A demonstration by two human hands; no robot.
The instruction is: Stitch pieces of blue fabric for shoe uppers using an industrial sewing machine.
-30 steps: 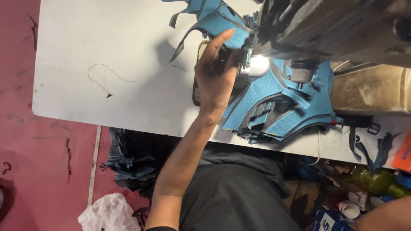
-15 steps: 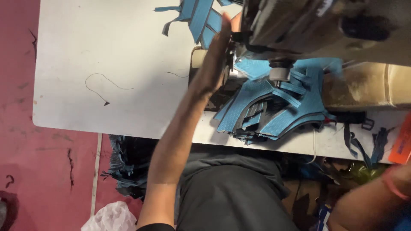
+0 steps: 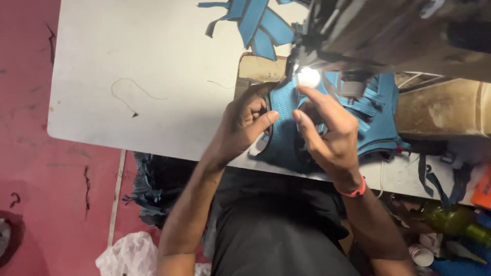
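A blue mesh fabric piece with black trim (image 3: 284,134) lies on the white table (image 3: 153,66) under the head of a sewing machine (image 3: 388,36). My left hand (image 3: 244,125) presses on the piece's left edge, thumb stretched over the fabric. My right hand (image 3: 327,130) grips the same piece from the right, index finger raised toward the lit needle area (image 3: 308,77). A pink band sits on my right wrist.
More blue straps and cut pieces (image 3: 255,23) lie at the table's far edge. A loose thread (image 3: 134,94) lies on the tabletop. Dark fabric (image 3: 153,189) is heaped under the table on the red floor. A green bottle (image 3: 452,220) and small cups stand at lower right.
My left hand has drawn back from the far pieces to the fabric at the needle. My right hand has come up into view and taken hold of the blue piece.
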